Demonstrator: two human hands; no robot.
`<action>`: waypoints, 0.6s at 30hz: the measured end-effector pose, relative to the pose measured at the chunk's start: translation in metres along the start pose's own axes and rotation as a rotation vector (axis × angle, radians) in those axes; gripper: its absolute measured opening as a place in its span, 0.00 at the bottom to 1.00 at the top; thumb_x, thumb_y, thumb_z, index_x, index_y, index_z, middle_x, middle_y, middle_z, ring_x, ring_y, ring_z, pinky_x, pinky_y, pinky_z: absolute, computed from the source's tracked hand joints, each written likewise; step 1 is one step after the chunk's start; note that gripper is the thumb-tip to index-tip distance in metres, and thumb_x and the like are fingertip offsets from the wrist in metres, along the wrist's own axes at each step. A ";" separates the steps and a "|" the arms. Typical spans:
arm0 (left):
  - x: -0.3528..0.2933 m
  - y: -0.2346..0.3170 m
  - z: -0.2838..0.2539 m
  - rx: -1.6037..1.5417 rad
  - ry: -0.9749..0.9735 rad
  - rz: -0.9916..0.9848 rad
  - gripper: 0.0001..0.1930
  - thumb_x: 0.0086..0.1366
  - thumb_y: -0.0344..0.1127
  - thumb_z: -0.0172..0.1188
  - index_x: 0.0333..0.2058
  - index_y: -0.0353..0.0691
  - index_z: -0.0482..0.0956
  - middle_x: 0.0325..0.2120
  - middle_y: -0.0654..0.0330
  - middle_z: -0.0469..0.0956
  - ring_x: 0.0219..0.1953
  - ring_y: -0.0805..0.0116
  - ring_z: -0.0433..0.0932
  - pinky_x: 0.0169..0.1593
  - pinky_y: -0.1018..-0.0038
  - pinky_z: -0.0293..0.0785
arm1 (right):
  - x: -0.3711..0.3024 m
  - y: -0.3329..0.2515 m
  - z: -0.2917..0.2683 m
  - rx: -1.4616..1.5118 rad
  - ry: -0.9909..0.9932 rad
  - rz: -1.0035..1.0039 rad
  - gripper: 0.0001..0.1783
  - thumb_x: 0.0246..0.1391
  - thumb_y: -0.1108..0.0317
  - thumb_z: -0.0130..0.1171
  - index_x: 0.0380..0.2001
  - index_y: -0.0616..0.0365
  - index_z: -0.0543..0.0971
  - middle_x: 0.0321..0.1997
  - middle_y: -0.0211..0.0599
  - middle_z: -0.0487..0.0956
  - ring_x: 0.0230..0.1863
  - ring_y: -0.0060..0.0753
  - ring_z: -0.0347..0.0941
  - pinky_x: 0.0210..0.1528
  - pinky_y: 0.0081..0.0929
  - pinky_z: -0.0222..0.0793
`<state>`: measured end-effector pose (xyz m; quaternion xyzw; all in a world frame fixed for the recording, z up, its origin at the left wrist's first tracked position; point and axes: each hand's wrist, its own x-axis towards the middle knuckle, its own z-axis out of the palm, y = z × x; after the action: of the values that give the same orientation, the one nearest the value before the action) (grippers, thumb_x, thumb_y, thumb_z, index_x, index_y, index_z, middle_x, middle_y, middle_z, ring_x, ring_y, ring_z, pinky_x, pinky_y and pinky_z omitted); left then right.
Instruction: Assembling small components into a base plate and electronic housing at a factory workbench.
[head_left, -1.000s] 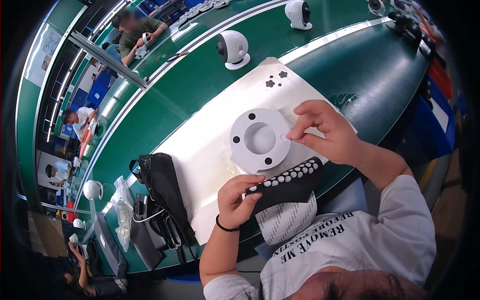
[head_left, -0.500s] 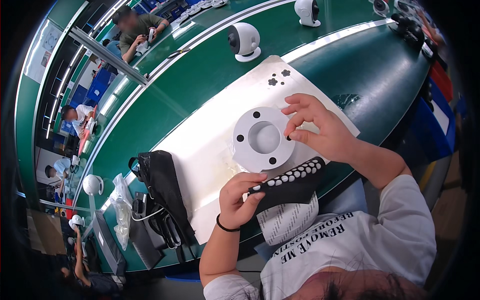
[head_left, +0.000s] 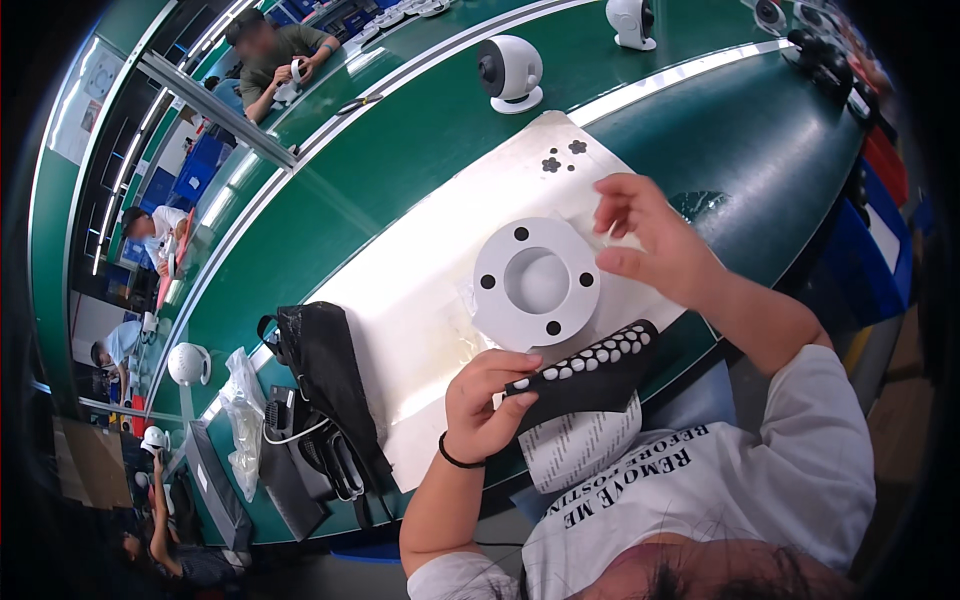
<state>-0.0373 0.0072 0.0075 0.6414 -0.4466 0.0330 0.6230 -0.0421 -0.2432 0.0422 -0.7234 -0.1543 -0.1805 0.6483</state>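
In front of me on a white sheet lies a round white base (head_left: 490,310) with a wide recess in its middle. Black round pads (head_left: 587,280) sit around its rim, one on each side. My left hand (head_left: 480,405) pinches the end of a black foam pad sheet (head_left: 590,388) that has rows of white circles along its edge. The sheet droops toward me, and its printed white backing (head_left: 580,450) shows below. Just right of the base hovers my right hand (head_left: 655,240), fingers loosely bent and apart, with nothing visible in them.
Several black flower-shaped pieces (head_left: 551,164) lie at the mat's far corner. White camera-like devices (head_left: 516,72) stand beyond on the green surface. A black bag (head_left: 322,350), a clear plastic bag (head_left: 240,410) and dark grey trays (head_left: 290,490) lie left. Other people work across the left side.
My right hand has drawn back from the base's rim, uncovering the right-hand black pad. The white devices at the back have shifted right. My left hand still grips the sheet.
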 end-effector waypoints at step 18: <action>0.003 -0.035 -0.026 -0.415 0.143 -0.542 0.10 0.58 0.30 0.54 0.38 0.33 0.71 0.37 0.62 0.71 0.39 0.76 0.69 0.44 0.80 0.64 | 0.196 0.141 0.064 -1.032 0.029 -0.557 0.06 0.42 0.70 0.54 0.28 0.53 0.76 0.33 0.33 0.71 0.39 0.37 0.67 0.38 0.32 0.67</action>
<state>-0.0001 0.0212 -0.0121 0.5923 -0.2124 -0.1805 0.7560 0.1998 -0.1975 0.0024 -0.8753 -0.2219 -0.4055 0.1423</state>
